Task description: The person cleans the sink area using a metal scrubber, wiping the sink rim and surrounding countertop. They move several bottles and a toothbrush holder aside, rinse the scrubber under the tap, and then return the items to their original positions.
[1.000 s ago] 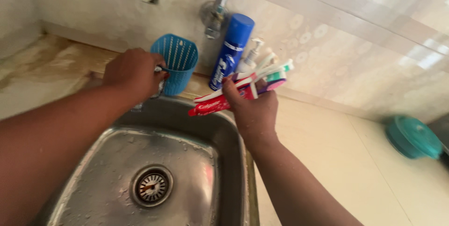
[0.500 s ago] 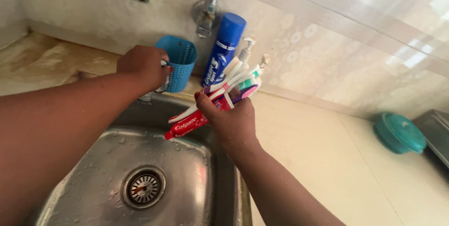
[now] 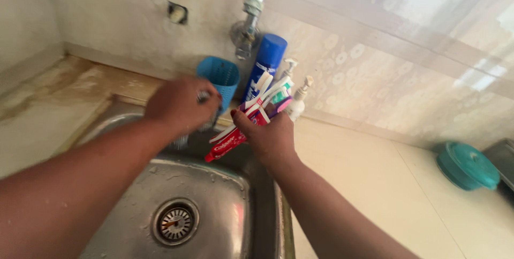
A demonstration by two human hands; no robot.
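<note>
Steel sink (image 3: 214,205) fills the lower middle, wet, round drain strainer (image 3: 175,221) in its floor. Right hand (image 3: 270,136) is over the sink's back right corner, grip pressed together around a bundle: red toothpaste tube (image 3: 227,144) sticking out down-left over the basin, and several toothbrushes (image 3: 273,90) fanning up-right out of the fist, white, teal and pink handles. Tube and brushes are all clamped in the one hand, clear of the sink and the surface.

Left hand (image 3: 179,103) is at the sink's back rim, just in front of a blue slotted plastic cup (image 3: 219,79) that stands on the ledge against the wall. Fingers are curled in, grip closed on something small and shiny; motion blur, cannot tell what it is. Cannot tell if the hand touches the cup; it overlaps the cup's lower left edge in view.

Behind the right hand: tall blue spray can (image 3: 265,63) upright at the wall, just right of the cup, and a small white pump bottle (image 3: 297,101) beside it, partly hidden by the brushes. Metal tap (image 3: 247,23) comes out of the wall above cup and can. Pale tiled surface (image 3: 375,184) runs right of the sink; a teal round lidded container (image 3: 467,165) sits on it, well apart from both hands, near the right edge. Stained surface left of the sink.
</note>
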